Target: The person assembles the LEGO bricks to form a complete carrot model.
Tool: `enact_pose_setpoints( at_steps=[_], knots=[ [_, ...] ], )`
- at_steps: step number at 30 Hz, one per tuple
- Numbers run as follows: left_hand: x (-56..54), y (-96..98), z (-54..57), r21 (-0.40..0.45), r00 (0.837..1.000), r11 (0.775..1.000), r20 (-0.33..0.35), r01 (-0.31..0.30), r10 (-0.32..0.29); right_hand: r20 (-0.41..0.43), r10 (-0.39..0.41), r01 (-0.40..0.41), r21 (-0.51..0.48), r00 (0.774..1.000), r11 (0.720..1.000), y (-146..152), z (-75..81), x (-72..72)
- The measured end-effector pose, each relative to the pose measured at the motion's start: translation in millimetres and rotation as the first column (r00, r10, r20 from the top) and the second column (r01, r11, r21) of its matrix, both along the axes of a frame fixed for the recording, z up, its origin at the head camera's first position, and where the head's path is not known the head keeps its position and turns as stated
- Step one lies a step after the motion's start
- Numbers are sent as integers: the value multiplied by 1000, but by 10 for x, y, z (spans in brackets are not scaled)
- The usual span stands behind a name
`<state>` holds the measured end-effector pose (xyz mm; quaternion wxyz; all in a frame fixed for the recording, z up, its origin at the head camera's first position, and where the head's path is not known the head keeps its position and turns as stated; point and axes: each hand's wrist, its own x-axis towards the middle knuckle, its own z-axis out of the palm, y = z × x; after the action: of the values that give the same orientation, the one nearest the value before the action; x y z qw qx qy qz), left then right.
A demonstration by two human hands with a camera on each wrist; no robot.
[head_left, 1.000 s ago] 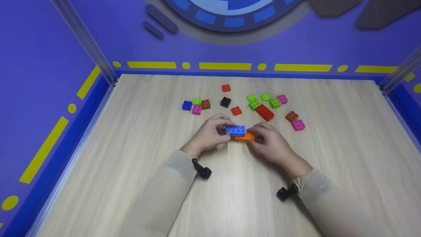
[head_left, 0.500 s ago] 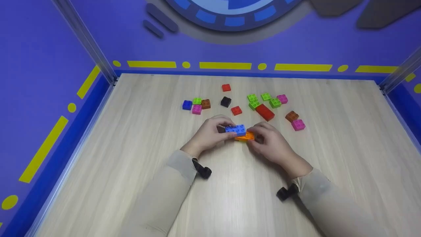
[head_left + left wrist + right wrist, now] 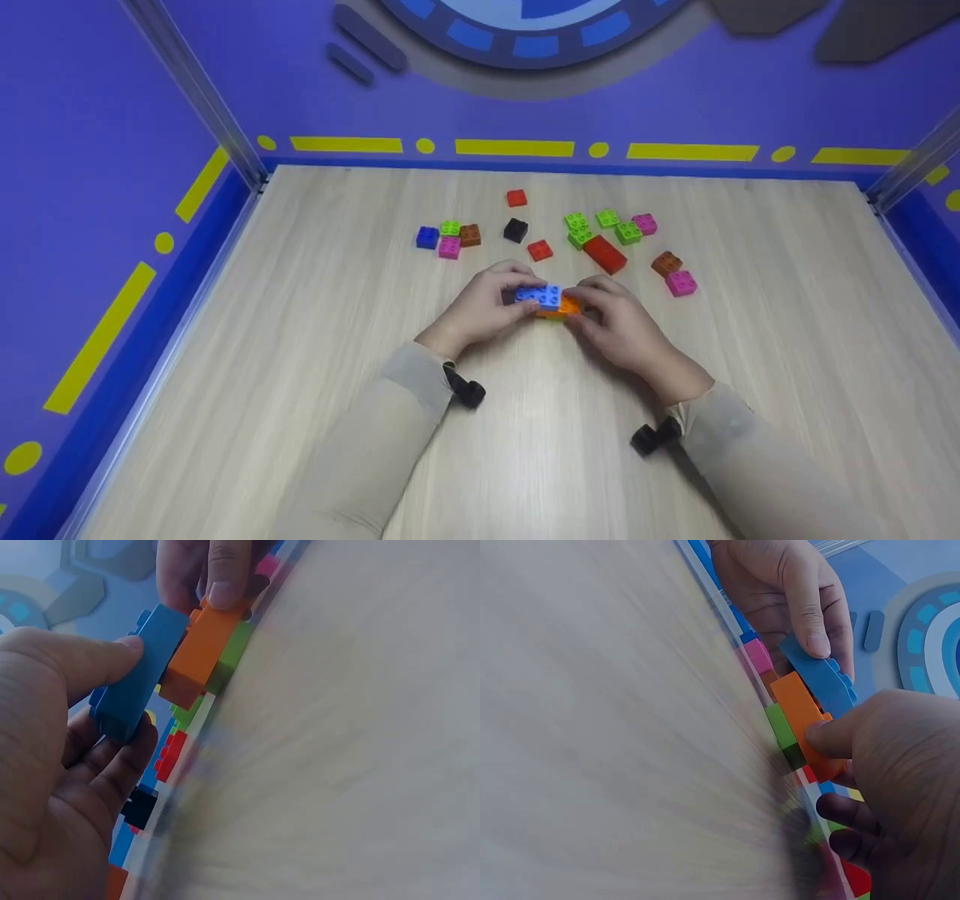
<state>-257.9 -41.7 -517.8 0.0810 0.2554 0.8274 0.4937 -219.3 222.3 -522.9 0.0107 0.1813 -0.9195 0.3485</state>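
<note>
My left hand (image 3: 486,301) pinches a light blue eight-stud brick (image 3: 552,297) between thumb and fingers. It sits over the left part of an orange brick (image 3: 572,304), offset so the orange studs show at the right. My right hand (image 3: 624,327) pinches the orange brick at its right end. Under the orange one, a green brick (image 3: 229,658) shows in the left wrist view. The right wrist view has the blue brick (image 3: 821,675) slightly tilted against the orange brick's (image 3: 802,709) studded side, and the green brick (image 3: 781,727) on its other side.
Behind the hands lie loose bricks: a black one (image 3: 515,230), a flat red one (image 3: 539,250), a long red one (image 3: 604,255), and several green, pink, brown and dark blue ones. Purple panels (image 3: 525,112) border the wooden table (image 3: 300,315) at the back and sides.
My left thumb and fingers have shifted a little to the right along the blue brick, which straightened slightly over the orange one. My right hand has hardly moved.
</note>
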Motion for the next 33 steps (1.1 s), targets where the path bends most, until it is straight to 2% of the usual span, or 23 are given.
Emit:
enact_pose_setpoints(
  at_steps=[11, 20, 28, 33],
  knots=[
    [36, 48, 80, -81, 999, 996, 20, -32, 33, -23, 7, -8, -15, 1000, 1000, -7, -5, -18],
    [120, 122, 197, -236, 999, 971, -29, -43, 37, -21, -7, 7, -14, 1000, 1000, -25, -13, -14],
    [171, 230, 232, -253, 993, 961, -41, -114, 107, -25, -9, 9, -9, 1000, 1000, -18, -19, -8],
    [175, 296, 293, -303, 990, 943, -40, -139, 133, -6, 1, -1, -24, 1000, 1000, 20, 3, -36]
  ],
)
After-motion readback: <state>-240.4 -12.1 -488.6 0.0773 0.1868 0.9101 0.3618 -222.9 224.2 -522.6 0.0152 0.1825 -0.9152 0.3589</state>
